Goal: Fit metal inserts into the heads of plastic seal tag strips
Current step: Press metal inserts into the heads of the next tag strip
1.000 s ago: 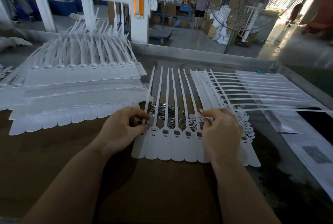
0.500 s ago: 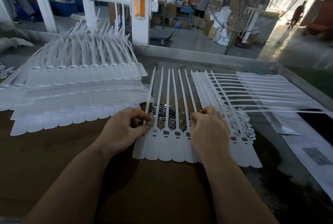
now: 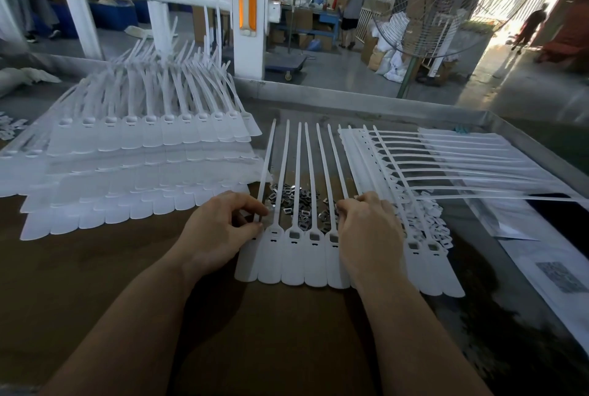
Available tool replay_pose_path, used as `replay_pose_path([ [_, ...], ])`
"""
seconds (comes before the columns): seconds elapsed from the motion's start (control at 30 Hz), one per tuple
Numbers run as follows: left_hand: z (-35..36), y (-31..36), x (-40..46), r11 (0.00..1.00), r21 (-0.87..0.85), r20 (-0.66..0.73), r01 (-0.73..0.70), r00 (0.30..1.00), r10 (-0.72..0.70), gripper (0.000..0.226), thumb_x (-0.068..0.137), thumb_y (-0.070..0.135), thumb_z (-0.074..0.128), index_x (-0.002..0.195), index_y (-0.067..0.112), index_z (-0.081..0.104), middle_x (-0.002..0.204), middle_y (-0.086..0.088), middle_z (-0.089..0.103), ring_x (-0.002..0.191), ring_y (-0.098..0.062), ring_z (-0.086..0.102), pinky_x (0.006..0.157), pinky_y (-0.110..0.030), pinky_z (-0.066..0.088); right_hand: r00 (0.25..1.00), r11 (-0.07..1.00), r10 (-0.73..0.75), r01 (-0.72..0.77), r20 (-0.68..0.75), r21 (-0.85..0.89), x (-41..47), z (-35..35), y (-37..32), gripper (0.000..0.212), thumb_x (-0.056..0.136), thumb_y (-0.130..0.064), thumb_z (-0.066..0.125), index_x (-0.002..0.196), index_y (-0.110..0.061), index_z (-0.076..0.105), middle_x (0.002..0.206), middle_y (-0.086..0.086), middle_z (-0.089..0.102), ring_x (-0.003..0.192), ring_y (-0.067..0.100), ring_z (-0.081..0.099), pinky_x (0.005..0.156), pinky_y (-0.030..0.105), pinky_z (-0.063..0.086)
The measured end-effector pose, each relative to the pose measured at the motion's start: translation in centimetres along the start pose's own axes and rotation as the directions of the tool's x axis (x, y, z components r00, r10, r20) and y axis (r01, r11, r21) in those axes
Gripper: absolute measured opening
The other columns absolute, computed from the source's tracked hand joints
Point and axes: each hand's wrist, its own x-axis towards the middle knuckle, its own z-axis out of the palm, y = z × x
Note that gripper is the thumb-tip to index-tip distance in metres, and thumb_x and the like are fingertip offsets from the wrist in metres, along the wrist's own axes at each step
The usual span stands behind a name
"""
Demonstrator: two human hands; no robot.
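Note:
A row of white seal tag strips lies flat in front of me, tails pointing away. Several heads show grey square sockets. Under the tails sits a loose pile of small metal inserts. My left hand pinches the leftmost strip just above its head. My right hand covers the heads at the row's right part, fingers curled with the tips at the pile's edge. They seem to pinch an insert, but the hand hides it.
A tall stack of white strip sheets fills the left of the brown table. More strips fan out to the right over small white plastic bits. A metal rim bounds the table's far side. White sheets lie at right.
My right hand has slid left along the row of heads, from the right end towards the middle. My left hand stays pinching the leftmost strip.

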Motion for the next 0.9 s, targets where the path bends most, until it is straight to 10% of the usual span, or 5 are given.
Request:
replay_pose_path([
  [0.6,0.19,-0.08,-0.03,1.0,0.008,-0.011,-0.013,1.0,0.013,0.029,0.085,0.02,0.065,0.086,0.046,0.054,0.097,0.018,0.053,0.089,-0.002,0.052,0.071,-0.011,0.039,0.963,0.962,-0.018,0.09,-0.268,0.259,-0.25,0.08,0.4,0.017,0.096,-0.016,0.048,0.101,-0.006,0.06,0.094,0.006,0.061,0.086,0.014,0.054,0.083,0.03,0.046],
  [0.9,0.17,-0.16,0.07,1.0,0.01,-0.007,-0.012,1.0,0.012,0.029,0.085,0.02,0.065,0.087,0.047,0.054,0.096,0.021,0.052,0.089,-0.004,0.052,0.071,-0.012,0.04,0.969,0.805,-0.039,0.174,-0.243,0.567,-0.55,0.0,-0.03,0.008,0.085,-0.009,0.065,0.089,-0.009,0.071,0.075,-0.002,0.067,0.065,-0.001,0.055,0.063,0.003,0.043],
])
